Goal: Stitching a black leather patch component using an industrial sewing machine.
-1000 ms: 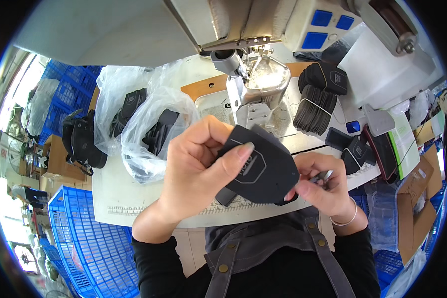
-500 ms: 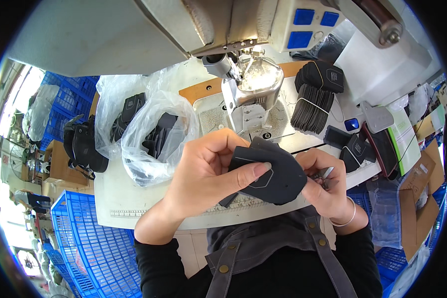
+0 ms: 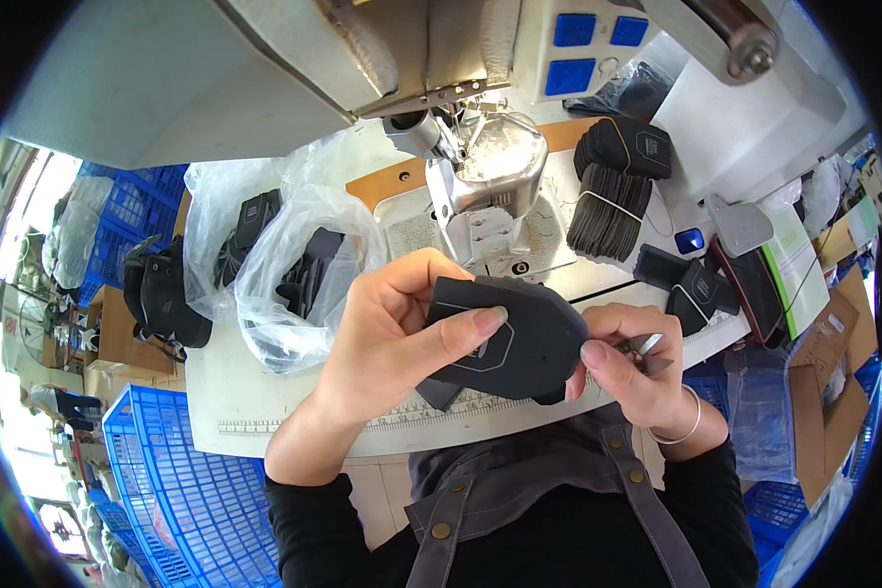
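Note:
My left hand (image 3: 392, 338) grips a flat black sewn panel (image 3: 544, 338) with a rounded end and a pale outlined emblem, thumb on top and fingers beneath. At the panel's rounded edge, my right hand (image 3: 637, 377) has its thumb and forefinger closed. Small metal thread snips (image 3: 649, 345) are tucked in that same hand, partly hidden by the fingers. Another dark piece (image 3: 439, 393) lies under the panel, over the table's ruler strip. Just beyond the hands stands the sewing machine's metal post bed (image 3: 485, 220), lit by a lamp.
Clear plastic bags (image 3: 309, 338) of black pieces lie on the left of the white table (image 3: 230, 392). At the right are a banded stack (image 3: 608, 216) of black panels, smaller dark pieces (image 3: 696, 294) and a dark red case (image 3: 750, 294). Blue baskets (image 3: 181, 470) and a cardboard box (image 3: 838, 392) flank the table.
The panel has shifted slightly left and tilted flatter in my left hand. My right thumb and forefinger have moved onto its rounded edge. The view has turned a little.

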The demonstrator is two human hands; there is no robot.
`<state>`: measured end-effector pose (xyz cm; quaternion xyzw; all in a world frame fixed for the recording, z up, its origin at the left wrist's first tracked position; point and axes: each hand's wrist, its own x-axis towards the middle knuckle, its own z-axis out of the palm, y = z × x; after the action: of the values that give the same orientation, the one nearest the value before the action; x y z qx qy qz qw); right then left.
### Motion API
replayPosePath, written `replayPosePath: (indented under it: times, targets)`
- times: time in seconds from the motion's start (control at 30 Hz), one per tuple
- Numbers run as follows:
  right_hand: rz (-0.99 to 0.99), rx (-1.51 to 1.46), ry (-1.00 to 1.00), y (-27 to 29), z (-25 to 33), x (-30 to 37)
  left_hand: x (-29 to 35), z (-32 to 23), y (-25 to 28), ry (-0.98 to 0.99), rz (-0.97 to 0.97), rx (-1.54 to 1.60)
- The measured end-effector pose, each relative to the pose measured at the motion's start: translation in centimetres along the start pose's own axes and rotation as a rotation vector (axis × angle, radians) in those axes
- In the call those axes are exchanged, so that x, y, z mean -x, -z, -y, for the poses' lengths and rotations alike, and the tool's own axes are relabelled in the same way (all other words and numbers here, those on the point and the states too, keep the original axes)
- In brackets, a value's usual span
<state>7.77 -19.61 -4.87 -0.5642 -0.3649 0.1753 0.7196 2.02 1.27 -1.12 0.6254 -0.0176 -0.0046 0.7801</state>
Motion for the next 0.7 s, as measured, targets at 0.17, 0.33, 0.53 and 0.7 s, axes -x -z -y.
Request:
replayPosePath:
  times: [0.17, 0.33, 0.53, 0.7]
  targets:
    - [0.004, 0.005, 0.013, -0.10, -0.29, 0.12, 0.10, -0.07, -0.18, 0.003, -0.014, 0.037]
    - [-0.019, 0.007, 0.066, -0.31, -0.57, 0.21, 0.25, -0.17, -0.45, 0.000, -0.039, 0.067]
    - [0.007, 0.022, 0.061, -0.28, -0.40, 0.14, 0.35, -0.03, -0.37, -0.019, -0.046, 0.072]
    - [0.006, 0.028, 0.060, -0.33, -0.36, 0.12, 0.17, 0.27, 0.15, -0.027, -0.009, 0.011]
